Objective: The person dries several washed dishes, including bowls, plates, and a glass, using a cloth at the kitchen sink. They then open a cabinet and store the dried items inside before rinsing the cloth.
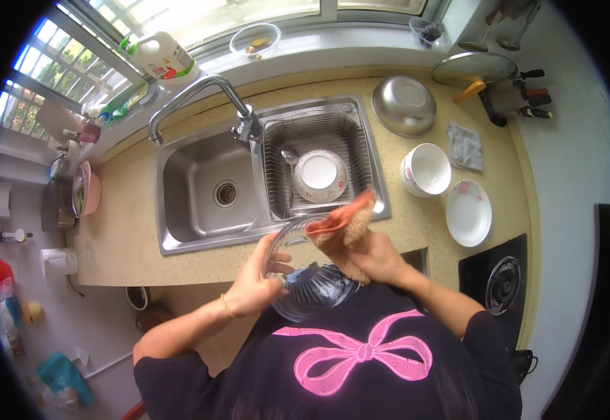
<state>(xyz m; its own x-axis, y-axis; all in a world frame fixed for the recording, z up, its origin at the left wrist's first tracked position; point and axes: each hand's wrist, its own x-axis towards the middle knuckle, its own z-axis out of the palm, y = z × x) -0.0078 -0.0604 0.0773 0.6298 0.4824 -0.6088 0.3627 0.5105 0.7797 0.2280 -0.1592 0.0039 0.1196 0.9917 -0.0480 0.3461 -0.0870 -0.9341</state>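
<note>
A clear ribbed glass bowl [313,299] is tilted in front of my chest, just off the counter's front edge. My left hand [263,278] grips its left rim, thumb and fingers on either side of the glass. A brown and red cloth [344,231] is in my right hand [381,260], held at the bowl's right rim. Beyond the bowl, a patterned white dish [321,176] lies upside down in the wire drying rack [357,142], with a metal spoon [290,157] beside it.
The left sink basin [194,199] lies under a curved faucet [194,86]. On the right counter are an upturned metal bowl [404,106], white bowls [433,170], a white dish [469,213], a folded cloth [465,147] and a knife block [499,102]. A gas burner [503,286] is at lower right.
</note>
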